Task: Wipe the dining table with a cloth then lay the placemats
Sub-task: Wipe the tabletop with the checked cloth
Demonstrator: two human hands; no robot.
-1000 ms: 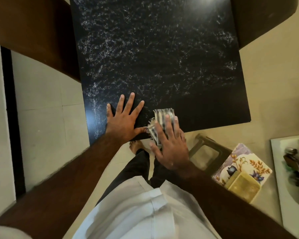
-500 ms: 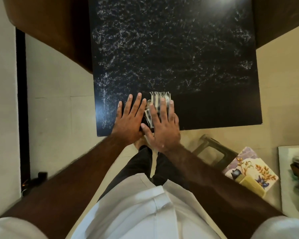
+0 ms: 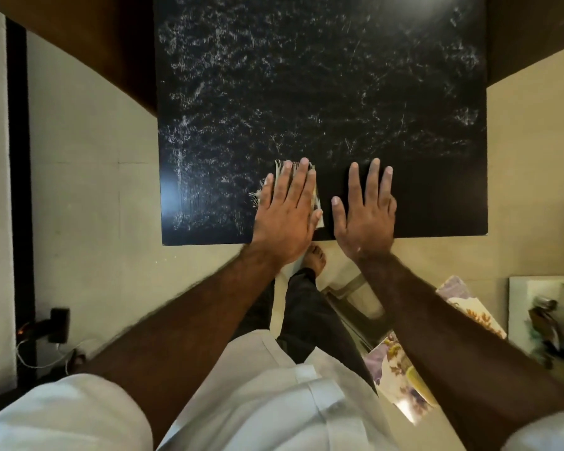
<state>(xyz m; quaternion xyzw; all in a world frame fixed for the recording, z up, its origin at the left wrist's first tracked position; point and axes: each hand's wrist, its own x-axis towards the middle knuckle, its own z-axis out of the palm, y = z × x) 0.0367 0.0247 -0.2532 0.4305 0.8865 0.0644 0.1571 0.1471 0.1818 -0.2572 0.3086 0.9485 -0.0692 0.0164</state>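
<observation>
The black dining table (image 3: 323,76), streaked with whitish scuffs, fills the top of the view. Below its near right corner lie flowered sheets, probably the placemats (image 3: 401,369), partly hidden by the right forearm. The 2 hands rest side by side at the middle of the near edge. The left hand (image 3: 285,211) lies flat, fingers straight and close together, pressing down on the cloth. The right hand (image 3: 365,218) lies flat on the bare top just beside it, fingers straight, grasping nothing. The pale fringed cloth (image 3: 318,203) is mostly covered, only its edges showing around the left hand.
</observation>
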